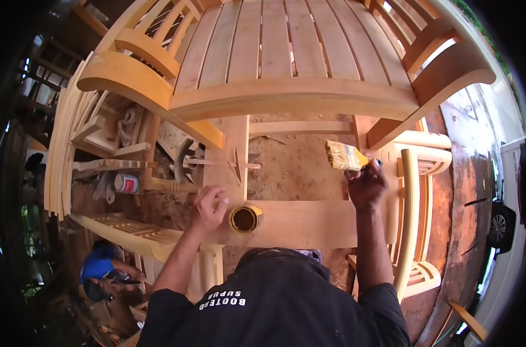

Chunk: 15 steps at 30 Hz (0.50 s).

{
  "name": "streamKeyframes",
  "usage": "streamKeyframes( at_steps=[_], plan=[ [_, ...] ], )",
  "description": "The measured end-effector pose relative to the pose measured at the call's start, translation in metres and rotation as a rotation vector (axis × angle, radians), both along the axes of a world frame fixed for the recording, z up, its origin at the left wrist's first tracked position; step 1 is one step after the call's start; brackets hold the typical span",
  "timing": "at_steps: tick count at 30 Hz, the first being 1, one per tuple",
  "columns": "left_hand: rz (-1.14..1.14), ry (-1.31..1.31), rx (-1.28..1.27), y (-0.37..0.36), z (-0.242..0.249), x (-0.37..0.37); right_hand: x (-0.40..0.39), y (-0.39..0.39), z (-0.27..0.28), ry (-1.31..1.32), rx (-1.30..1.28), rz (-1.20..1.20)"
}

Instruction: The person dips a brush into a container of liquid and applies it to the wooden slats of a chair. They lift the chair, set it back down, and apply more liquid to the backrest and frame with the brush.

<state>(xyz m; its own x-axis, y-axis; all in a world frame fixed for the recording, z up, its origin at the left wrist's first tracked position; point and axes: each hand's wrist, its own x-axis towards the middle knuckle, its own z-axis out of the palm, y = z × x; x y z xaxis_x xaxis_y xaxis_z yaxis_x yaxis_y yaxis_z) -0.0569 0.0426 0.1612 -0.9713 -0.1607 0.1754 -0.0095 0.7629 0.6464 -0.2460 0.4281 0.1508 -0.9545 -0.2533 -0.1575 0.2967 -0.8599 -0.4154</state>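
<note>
My right hand (367, 184) is wrapped round the yellow handle of a wide paintbrush (343, 156), whose bristles point left over the wooden frame. My left hand (211, 203) holds nothing that shows; its fingers are loosely curled and apart, just left of an open can (245, 219) of dark liquid. That can stands on a wide wooden board (300, 222) close to my body. Beyond both hands is a slatted wooden bench (292, 98) with curved armrests.
At the left, a labelled tin (126, 184) lies near stacked wood strips (66, 139) and chair parts. Another person (104, 269) in blue is low at the left. More wooden furniture (412, 208) leans at the right, with a car wheel (499, 227) beyond.
</note>
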Motion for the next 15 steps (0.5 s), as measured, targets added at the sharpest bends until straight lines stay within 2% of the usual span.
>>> streamKeyframes(
  at_steps=[4,7,10,13,15],
  plan=[
    [0.155,-0.037,0.104,0.02,-0.022,0.025,0.002,0.008,-0.009,0.016,-0.023,0.038],
    [0.221,0.021,0.051,0.018,-0.036,0.04,0.008,0.004,-0.019,-0.03,-0.001,0.048],
    [0.331,-0.002,0.053,-0.004,-0.072,0.064,0.02,-0.005,-0.032,0.019,-0.045,0.172],
    [0.456,-0.106,0.06,-0.029,-0.112,0.098,0.041,-0.022,-0.062,-0.092,0.078,0.23],
    [0.501,-0.215,0.072,-0.031,-0.12,0.114,0.063,-0.037,-0.084,-0.027,0.237,0.301]
  ],
)
